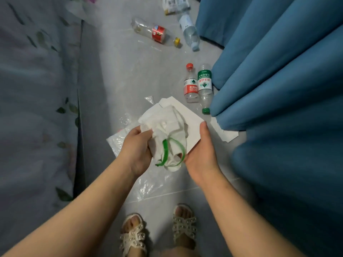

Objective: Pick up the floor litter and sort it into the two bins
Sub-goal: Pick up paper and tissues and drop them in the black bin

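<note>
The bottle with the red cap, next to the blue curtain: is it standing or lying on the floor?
Lying. The red-capped bottle rests on its side, flat on the floor, beside a green-capped bottle that points the opposite way.

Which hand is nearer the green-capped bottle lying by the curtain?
Right. The right hand is just below the green-capped bottle; the left hand is farther left, across the crumpled paper.

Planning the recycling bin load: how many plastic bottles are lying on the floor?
4: red-labelled, yellow-capped bottle and pale bottle farther off; red-capped bottle and green-capped bottle side by side near the blue curtain, which may hide more.
</note>
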The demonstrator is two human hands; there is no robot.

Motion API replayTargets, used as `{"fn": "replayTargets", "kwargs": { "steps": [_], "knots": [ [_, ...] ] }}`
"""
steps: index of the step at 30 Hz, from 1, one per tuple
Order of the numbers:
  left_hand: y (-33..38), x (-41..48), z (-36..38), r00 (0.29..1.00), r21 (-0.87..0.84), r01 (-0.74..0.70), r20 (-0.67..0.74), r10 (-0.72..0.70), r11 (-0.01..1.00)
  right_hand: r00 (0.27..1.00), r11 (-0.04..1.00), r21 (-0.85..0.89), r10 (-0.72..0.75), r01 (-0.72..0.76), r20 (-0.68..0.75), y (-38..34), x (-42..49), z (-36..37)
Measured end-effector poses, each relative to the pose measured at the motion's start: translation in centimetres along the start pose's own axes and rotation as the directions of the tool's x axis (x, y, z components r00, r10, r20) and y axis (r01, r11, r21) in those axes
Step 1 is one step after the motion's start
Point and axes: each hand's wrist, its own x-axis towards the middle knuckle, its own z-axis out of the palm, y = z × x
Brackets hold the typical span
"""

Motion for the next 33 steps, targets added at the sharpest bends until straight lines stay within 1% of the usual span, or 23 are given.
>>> {"fn": "replayTargets", "kwargs": {
  "steps": [3,6,10,14,16,18,21,23,28,33],
  "knots": [
    [3.5,-6.5,2.5,0.999,0.102,-0.035,-0.012,0.036,0.994,0.995,0.994,-0.08,-0.073,0.068,-0.061,-4.3,-6.2,2.2],
    [6.7,-13.1,5.0,0.997,0.153,-0.064,-0.024,0.069,0.986,0.987,0.989,-0.091,-0.126,0.117,-0.095,-8.0,-12.0,4.5],
    [10.1,-20.6,7.4,0.996,0.179,-0.084,-0.015,0.088,0.98,0.985,0.988,-0.109,-0.122,0.109,-0.12,-12.1,-18.2,6.9],
    [12.4,-25.3,8.5,0.995,0.166,-0.103,0.01,0.103,0.981,0.974,0.988,-0.102,-0.135,0.118,-0.182,-14.9,-22.7,8.3],
    [12.9,-26.6,8.7,0.995,0.198,-0.1,0.031,0.095,0.975,0.976,0.992,-0.073,-0.117,0.105,-0.186,-15.5,-24.2,8.7],
    [13.8,-27.8,9.0,0.994,0.275,-0.092,0.074,0.075,0.957,0.97,0.994,-0.016,-0.11,0.11,-0.215,-15.7,-25.7,9.1],
    [14.8,-29.1,8.8,0.989,0.402,-0.103,0.136,0.051,0.91,0.956,0.987,0.105,-0.087,0.12,-0.279,-14.6,-27.8,10.0],
    [15.6,-30.2,8.6,0.979,0.495,-0.114,0.204,0.013,0.861,0.939,0.969,0.206,-0.057,0.133,-0.34,-13.6,-29.5,10.5],
    [14.6,-33.6,8.3,0.95,0.652,-0.118,0.293,-0.106,0.749,0.888,0.92,0.351,0.006,0.176,-0.46,-10.8,-34.5,10.6],
    [10.0,-38.0,9.2,0.901,0.786,-0.171,0.369,-0.229,0.594,0.782,0.842,0.387,-0.065,0.376,-0.619,-9.1,-40.8,7.9]
  ]
}}
